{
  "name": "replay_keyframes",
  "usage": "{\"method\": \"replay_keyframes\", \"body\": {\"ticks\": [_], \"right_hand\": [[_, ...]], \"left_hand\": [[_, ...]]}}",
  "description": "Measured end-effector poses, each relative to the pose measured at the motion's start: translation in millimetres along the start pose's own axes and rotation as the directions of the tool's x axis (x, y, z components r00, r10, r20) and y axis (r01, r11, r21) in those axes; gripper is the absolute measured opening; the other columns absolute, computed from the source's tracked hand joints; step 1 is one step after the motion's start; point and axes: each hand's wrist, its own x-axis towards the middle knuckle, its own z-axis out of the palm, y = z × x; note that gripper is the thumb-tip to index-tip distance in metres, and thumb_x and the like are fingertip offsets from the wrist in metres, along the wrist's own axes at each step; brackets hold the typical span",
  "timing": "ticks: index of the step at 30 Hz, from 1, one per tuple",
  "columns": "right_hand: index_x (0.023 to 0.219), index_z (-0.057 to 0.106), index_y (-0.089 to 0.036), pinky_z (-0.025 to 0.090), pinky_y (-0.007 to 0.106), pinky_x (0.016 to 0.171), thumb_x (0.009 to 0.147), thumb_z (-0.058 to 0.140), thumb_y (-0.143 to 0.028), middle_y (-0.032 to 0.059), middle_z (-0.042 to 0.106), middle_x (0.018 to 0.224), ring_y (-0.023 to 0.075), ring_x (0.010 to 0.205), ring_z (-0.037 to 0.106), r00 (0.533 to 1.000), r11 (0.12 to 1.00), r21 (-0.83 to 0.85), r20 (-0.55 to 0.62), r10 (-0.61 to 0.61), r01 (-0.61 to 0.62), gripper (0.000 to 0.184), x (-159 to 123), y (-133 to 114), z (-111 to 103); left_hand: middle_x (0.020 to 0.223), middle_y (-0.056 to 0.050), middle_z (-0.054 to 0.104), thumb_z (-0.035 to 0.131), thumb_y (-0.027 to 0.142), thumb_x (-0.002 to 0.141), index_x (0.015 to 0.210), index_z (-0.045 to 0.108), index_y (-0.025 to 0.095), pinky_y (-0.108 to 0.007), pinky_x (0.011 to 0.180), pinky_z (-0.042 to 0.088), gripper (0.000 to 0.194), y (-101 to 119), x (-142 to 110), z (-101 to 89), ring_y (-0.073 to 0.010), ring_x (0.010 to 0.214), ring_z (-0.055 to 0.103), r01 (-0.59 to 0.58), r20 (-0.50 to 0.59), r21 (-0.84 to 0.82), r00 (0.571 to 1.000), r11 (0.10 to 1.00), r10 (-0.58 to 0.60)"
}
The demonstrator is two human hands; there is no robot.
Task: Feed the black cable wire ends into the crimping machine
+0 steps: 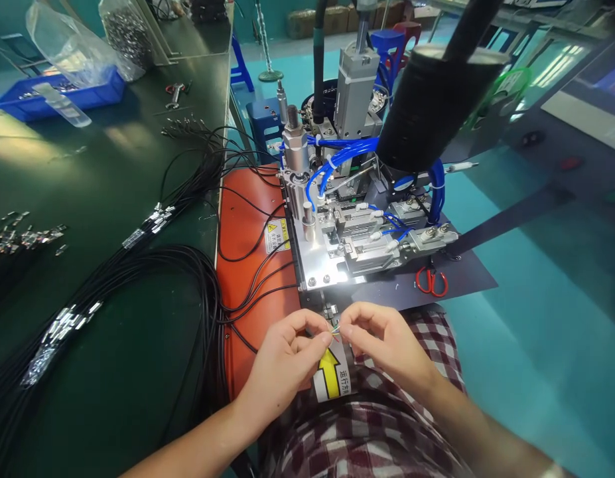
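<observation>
Thin coloured wires (336,328) stick out between the fingertips of my two hands, just in front of the machine's front edge. My left hand (294,348) pinches them from the left, thumb against forefinger. From the right, my right hand (379,335) closes thumb and finger on the wire ends. Below the hands is a label with a yellow arrow (330,375). The metal machine (332,265) with blue air tubes stands right beyond my fingers. Whether the wires belong to one of the black cables cannot be made out.
Bundles of black cables (188,265) with metal ends lie on the dark green table (128,318) at left. An orange plate (242,232) borders the machine. Red-handled scissors (431,282) rest at right. A blue tray (103,89) and a wrench (175,98) lie farther back.
</observation>
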Motion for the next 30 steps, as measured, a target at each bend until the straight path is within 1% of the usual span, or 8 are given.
{"method": "replay_keyframes", "body": {"ticks": [3,8,16,19,21,25,27,30], "right_hand": [[0.067,0.059,-0.016,0.034,0.021,0.049,0.076,0.062,-0.026,-0.0037,0.053,0.059,0.0084,0.050,0.045,0.995,0.993,0.087,0.073,0.072,-0.079,0.014,3,1,-4],[0.065,0.060,-0.015,0.029,0.020,0.044,0.073,0.061,-0.027,-0.0034,0.055,0.057,0.0067,0.044,0.043,0.948,0.961,0.175,0.276,0.160,-0.213,0.014,11,7,-12],[0.066,0.062,-0.016,0.016,0.021,0.040,0.074,0.061,-0.029,-0.0067,0.047,0.051,0.0055,0.041,0.028,0.905,0.973,0.080,0.389,0.170,-0.217,0.015,18,-2,-19],[0.067,0.060,-0.016,0.020,0.021,0.044,0.077,0.062,-0.032,-0.0067,0.044,0.054,0.0064,0.047,0.030,0.905,0.986,0.055,0.409,0.121,-0.157,0.019,18,-4,-19],[0.069,0.059,-0.016,0.024,0.021,0.046,0.079,0.062,-0.032,-0.0058,0.045,0.058,0.0070,0.051,0.033,0.919,0.993,0.056,0.387,0.078,-0.107,0.020,16,-4,-18],[0.072,0.059,-0.016,0.032,0.022,0.048,0.083,0.059,-0.036,-0.0029,0.051,0.064,0.0091,0.054,0.041,0.979,1.000,0.010,0.204,-0.008,0.006,0.022,9,0,-14],[0.074,0.061,-0.016,0.035,0.022,0.050,0.083,0.060,-0.035,-0.0014,0.055,0.066,0.0107,0.057,0.045,0.992,0.997,-0.057,0.121,-0.043,0.050,0.020,3,3,-12],[0.073,0.060,-0.017,0.034,0.023,0.048,0.083,0.060,-0.030,-0.0025,0.052,0.062,0.0105,0.055,0.043,0.997,0.986,-0.155,0.037,-0.063,0.068,0.017,-6,5,-6]], "left_hand": [[0.041,0.013,0.028,0.063,0.040,0.080,0.081,0.052,0.019,-0.015,0.035,0.016,0.024,0,0,-1.2,-0.0029,0.036,0.017,0.010,0.021,-0.020,1.000,1.000,-0.010],[0.040,0.013,0.027,0.065,0.040,0.077,0.080,0.053,0.017,-0.017,0.036,0.014,0.026,3,0,-3.5,-0.0024,0.036,0.017,0.032,0.081,-0.025,0.996,0.999,-0.030],[0.044,0.012,0.030,0.067,0.034,0.073,0.074,0.056,0.015,-0.017,0.038,0.013,0.022,9,0,-5.2,-0.0016,0.038,0.018,0.061,0.133,0.135,0.988,0.989,-0.079],[0.045,0.011,0.032,0.068,0.034,0.072,0.073,0.056,0.015,-0.017,0.038,0.012,0.023,11,0,-4.9,-0.0016,0.038,0.020,0.089,0.130,0.156,0.985,0.984,-0.110],[0.043,0.012,0.032,0.067,0.035,0.072,0.073,0.055,0.015,-0.017,0.037,0.012,0.023,12,0,-3.6,-0.0015,0.037,0.020,0.086,0.108,0.130,0.989,0.988,-0.100],[0.039,0.013,0.029,0.067,0.037,0.074,0.073,0.053,0.017,-0.016,0.037,0.014,0.025,11,-1,-0.4,-0.0015,0.035,0.018,0.069,0.046,-0.002,0.997,0.998,-0.069],[0.039,0.013,0.031,0.068,0.037,0.073,0.075,0.053,0.017,-0.016,0.036,0.015,0.025,10,-2,0.3,-0.0016,0.034,0.019,0.075,0.016,-0.037,0.997,0.997,-0.074],[0.038,0.013,0.031,0.070,0.039,0.073,0.075,0.053,0.017,-0.015,0.035,0.015,0.028,9,-1,0.3,-0.0017,0.034,0.019,0.075,-0.009,-0.033,0.997,0.997,-0.075]]}}
